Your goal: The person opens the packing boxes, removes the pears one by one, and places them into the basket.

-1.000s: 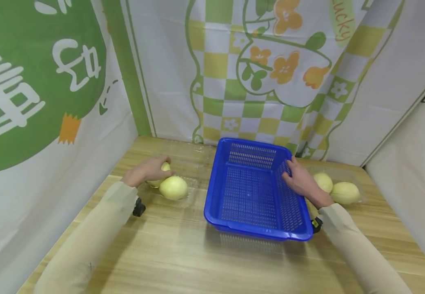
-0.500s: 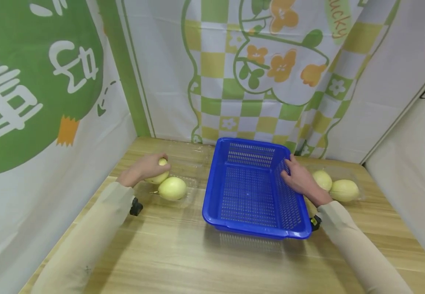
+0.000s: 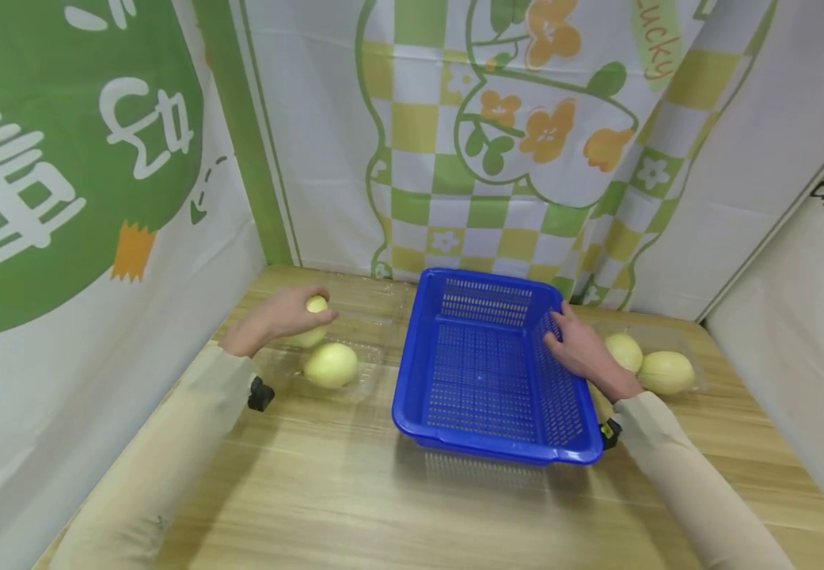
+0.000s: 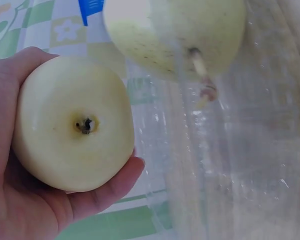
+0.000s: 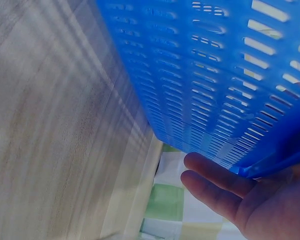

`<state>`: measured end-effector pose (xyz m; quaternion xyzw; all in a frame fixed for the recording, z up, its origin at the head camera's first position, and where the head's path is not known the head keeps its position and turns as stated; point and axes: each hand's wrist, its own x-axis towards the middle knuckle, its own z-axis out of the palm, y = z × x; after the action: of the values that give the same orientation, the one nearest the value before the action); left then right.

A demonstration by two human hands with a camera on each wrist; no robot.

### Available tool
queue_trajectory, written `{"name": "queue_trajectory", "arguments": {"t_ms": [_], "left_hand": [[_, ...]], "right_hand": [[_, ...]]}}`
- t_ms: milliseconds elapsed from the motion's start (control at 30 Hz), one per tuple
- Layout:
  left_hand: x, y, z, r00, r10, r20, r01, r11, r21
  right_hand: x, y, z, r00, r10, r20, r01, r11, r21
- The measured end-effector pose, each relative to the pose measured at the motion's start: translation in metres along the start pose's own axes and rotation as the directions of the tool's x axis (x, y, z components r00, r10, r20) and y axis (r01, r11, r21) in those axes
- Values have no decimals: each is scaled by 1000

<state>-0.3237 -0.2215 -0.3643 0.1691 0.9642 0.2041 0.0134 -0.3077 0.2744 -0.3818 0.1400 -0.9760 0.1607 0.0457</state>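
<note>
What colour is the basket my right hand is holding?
The basket is plain blue; the head view shows it best.

Table (image 3: 355, 491), pale wood-grain top, grain running crosswise. Left: clear plastic tray (image 3: 372, 372), another clear plastic piece (image 3: 376, 297) just behind. Centre: blue perforated basket (image 3: 479, 380), shadow at its near edge, contact with tabletop not discernible. Right, partly hidden: second clear plastic tray (image 3: 685, 345).

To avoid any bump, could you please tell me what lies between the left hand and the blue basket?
The head view shows clear plastic packaging and, nearer the wearer, a pale yellow fruit.
</note>
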Motion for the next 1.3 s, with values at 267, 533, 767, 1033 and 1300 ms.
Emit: {"name": "queue_trajectory", "arguments": {"t_ms": [267,533,767,1033,1300], "left_hand": [[2,12,-7,1000,-11,28,11,1000,-4],[12,34,-14,997,62,-52,-64,998,-30],[23,59,-15,993,102,-64,-105,993,-47],[38,91,-14,989,139,-51,-143,984,-104],[53,135,-17,977,206,-58,-211,970,-119]], "right_hand": [[-1,-1,3,1000,11,18,-10,1000,-6],[-2,-2,4,1000,9,23,-8,1000,-5],[0,-2,3,1000,-3,11,4,1000,-8],[-1,-3,0,1000,13,17,-13,1000,-1],[0,-1,-1,1000,7,5,-7,1000,-3]]}}
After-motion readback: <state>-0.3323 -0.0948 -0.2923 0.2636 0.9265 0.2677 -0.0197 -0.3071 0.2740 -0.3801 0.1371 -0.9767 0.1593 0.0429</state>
